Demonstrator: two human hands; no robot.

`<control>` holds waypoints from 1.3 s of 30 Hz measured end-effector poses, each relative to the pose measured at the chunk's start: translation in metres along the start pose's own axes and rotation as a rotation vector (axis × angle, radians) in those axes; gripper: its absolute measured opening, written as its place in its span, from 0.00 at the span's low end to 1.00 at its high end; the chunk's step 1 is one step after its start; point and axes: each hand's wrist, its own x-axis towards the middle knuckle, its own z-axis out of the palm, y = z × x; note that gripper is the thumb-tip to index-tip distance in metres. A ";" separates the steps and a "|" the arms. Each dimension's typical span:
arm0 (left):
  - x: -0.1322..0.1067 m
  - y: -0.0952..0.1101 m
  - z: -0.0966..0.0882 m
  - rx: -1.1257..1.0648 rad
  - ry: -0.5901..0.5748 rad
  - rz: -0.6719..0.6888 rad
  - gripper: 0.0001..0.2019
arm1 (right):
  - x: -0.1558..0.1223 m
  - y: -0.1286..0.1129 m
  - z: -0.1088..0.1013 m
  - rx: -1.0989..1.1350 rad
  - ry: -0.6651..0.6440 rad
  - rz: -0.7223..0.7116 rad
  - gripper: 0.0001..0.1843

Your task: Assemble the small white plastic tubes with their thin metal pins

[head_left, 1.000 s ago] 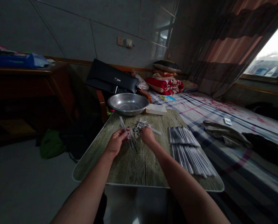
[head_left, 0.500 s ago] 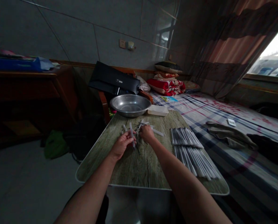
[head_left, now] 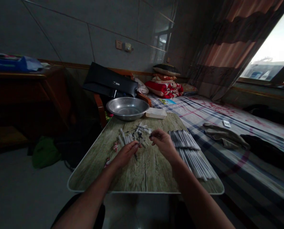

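Both bare forearms reach forward over a grey-green, wood-grained bench with a pale rim (head_left: 153,173). The left hand (head_left: 126,154) is low, just above the surface, back outward and fingers curled toward the middle; its thumb and forefinger nearly meet. That grip is almost closed, but I cannot tell what, if anything, it has hold of. A slim dark piece (head_left: 135,156) shows just below its fingertips.

The right hand (head_left: 163,141) is bent at the wrist, fingers curled inward and pointing toward the left hand, well apart from it. Its grip is drawn to a narrow pinch on a small dark piece (head_left: 151,136).

Slender, translucent whitish plastic tubes (head_left: 124,137) lie just beyond the left hand, and a loose scatter of clear and black slim parts (head_left: 142,128) lies beyond and between the hands. Many long, translucent tubes with dark ends (head_left: 195,163) lie in two overlapping rows on the bench's right side, beside the right forearm.

A black, flat rectangular panel (head_left: 103,79) behind the bench bears a small pale label (head_left: 116,83), too small to read. On the checked bed (head_left: 191,109), a blue-and-green printed sheet (head_left: 167,101) is likewise illegible.
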 end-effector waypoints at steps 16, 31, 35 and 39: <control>-0.003 0.013 0.000 0.350 -0.086 0.057 0.14 | -0.017 -0.001 -0.003 -0.412 -0.086 -0.144 0.07; -0.007 0.008 0.006 0.487 -0.055 0.122 0.15 | -0.023 0.004 -0.007 -0.735 -0.221 -0.083 0.19; -0.004 0.003 0.004 0.553 -0.035 0.108 0.16 | -0.024 0.010 -0.011 -0.546 -0.243 0.045 0.24; -0.005 0.002 0.001 0.576 -0.016 0.114 0.16 | -0.023 0.015 -0.015 -0.334 -0.256 -0.010 0.11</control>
